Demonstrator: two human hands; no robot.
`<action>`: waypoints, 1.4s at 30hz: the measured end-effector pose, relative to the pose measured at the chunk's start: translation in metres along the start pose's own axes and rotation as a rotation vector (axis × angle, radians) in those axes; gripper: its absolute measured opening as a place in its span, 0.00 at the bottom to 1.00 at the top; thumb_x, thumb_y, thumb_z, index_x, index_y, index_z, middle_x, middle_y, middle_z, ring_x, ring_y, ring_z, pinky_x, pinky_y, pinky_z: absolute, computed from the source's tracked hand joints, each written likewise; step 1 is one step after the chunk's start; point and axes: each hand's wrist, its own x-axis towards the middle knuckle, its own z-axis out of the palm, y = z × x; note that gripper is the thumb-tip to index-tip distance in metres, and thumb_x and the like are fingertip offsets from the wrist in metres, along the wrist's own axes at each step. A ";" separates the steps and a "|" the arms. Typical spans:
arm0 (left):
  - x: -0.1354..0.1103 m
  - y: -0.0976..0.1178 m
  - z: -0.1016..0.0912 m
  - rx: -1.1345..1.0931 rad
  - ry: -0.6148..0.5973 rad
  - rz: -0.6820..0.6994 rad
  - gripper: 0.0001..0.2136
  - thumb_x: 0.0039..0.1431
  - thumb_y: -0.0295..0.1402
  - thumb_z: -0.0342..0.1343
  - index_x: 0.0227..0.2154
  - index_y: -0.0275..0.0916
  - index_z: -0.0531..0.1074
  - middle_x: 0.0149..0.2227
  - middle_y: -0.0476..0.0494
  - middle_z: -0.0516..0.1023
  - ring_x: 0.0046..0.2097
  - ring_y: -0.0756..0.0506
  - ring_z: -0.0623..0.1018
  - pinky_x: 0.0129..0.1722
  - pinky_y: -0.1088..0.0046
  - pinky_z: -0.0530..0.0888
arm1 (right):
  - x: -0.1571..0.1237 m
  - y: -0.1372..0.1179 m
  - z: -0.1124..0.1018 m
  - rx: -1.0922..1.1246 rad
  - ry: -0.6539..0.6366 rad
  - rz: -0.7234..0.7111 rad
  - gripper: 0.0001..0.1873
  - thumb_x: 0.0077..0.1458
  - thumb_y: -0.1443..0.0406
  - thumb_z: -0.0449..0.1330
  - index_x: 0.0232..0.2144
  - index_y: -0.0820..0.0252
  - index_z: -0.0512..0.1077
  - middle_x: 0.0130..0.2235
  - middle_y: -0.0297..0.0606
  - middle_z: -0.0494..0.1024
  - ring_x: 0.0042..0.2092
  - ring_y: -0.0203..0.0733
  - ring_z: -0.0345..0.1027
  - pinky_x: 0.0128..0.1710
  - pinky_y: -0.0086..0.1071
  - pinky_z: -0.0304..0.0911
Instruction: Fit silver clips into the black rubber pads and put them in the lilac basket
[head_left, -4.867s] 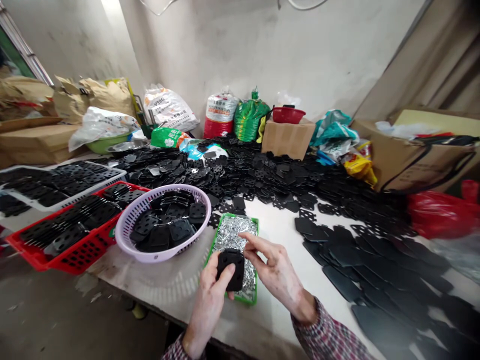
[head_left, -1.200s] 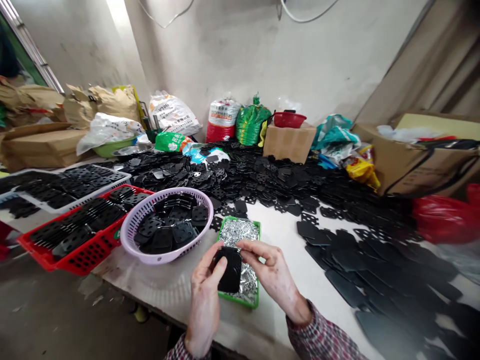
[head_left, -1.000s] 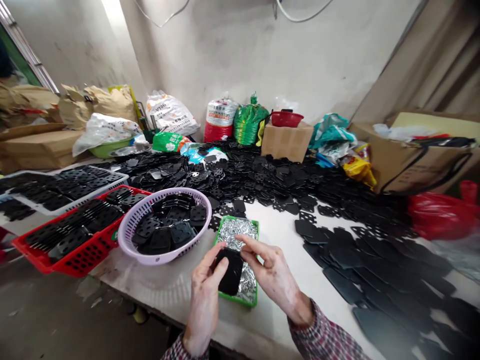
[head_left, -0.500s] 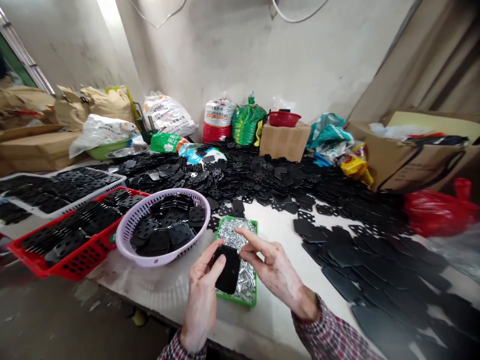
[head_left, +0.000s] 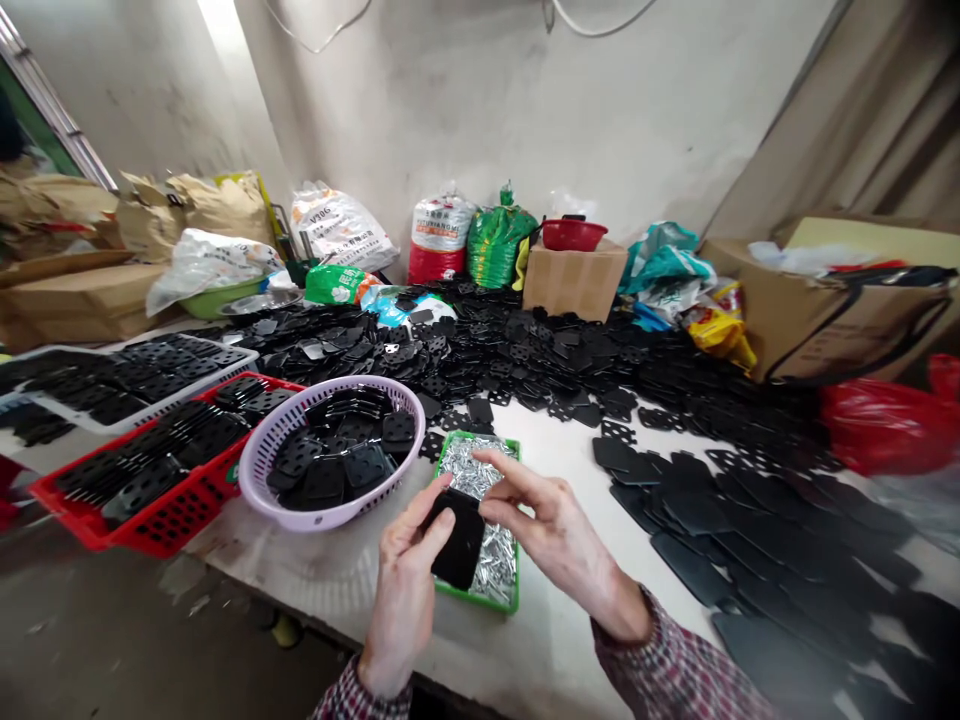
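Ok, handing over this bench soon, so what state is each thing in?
Left hand, gripping the black plate
Black plate, held tilted
Right hand, open, fingers beside the plate
Green tray, full of silver metal pieces
Lilac basket, holding black plates
Red crate, plates in rows

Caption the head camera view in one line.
Left hand grips a black plate, right hand beside it, over a green tray.

Fig.: we see black rounded-sq. plate (head_left: pixel 457 540), tilted, gripped at its edge by L hand (head_left: pixel 405 590), above green tray (head_left: pixel 476 598) of loose silver metal pcs. (head_left: pixel 480 470); R hand (head_left: pixel 559 535) just beside plate, fingers (head_left: pixel 510 480) spread, not gripping.
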 end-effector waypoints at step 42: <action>0.036 -0.030 -0.138 0.120 0.580 0.310 0.22 0.56 0.48 0.58 0.51 0.44 0.75 0.44 0.43 0.83 0.46 0.43 0.82 0.46 0.72 0.78 | 0.299 0.018 0.195 -1.102 -0.421 -0.458 0.08 0.65 0.70 0.57 0.41 0.59 0.76 0.43 0.39 0.77 0.47 0.44 0.70 0.46 0.33 0.63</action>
